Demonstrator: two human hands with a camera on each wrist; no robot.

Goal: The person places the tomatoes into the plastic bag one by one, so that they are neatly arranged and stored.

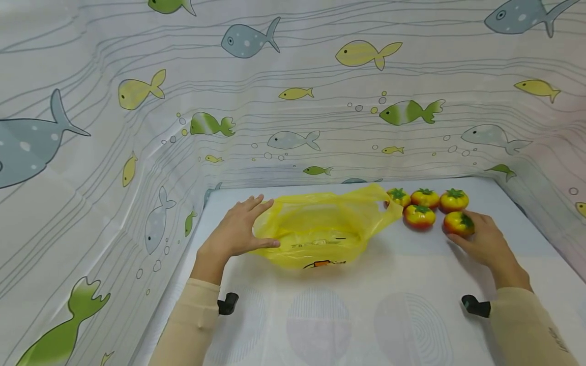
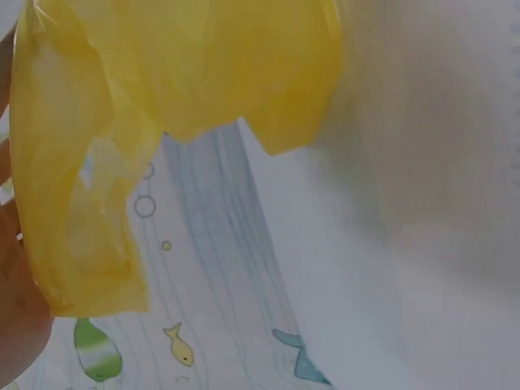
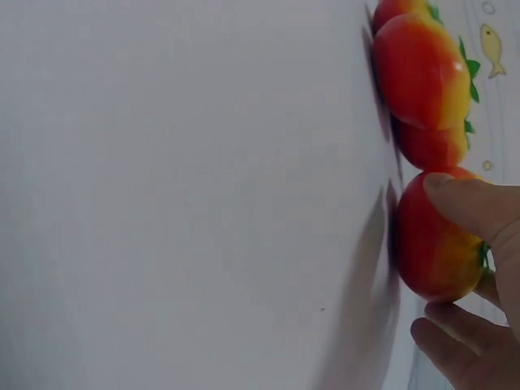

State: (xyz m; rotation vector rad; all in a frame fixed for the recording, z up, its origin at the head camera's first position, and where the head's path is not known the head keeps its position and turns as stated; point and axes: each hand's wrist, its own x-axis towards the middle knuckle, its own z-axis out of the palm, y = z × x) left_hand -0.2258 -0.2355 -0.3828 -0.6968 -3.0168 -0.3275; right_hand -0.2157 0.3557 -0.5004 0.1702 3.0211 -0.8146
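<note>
A thin yellow plastic bag [image 1: 320, 249] with printing on its front stands with its mouth spread on the table. At its left edge my left hand [image 1: 238, 229] touches the plastic, thumb and fingers stretched apart. In the left wrist view, the yellow plastic [image 2: 73, 162] covers much of that hand. On the right, my right hand [image 1: 487, 239] grips a shiny red-and-yellow tomato [image 1: 458, 224] with a green leafy top. The right wrist view shows the thumb on one side of this tomato [image 3: 439, 244] and fingers on the other; it sits at the table surface.
Several similar tomatoes [image 1: 419, 217] cluster between the bag and my right hand, one partly behind the bag's right handle. The white table [image 1: 366, 305] is bordered at the back and sides by a fish-patterned curtain [image 1: 256, 76].
</note>
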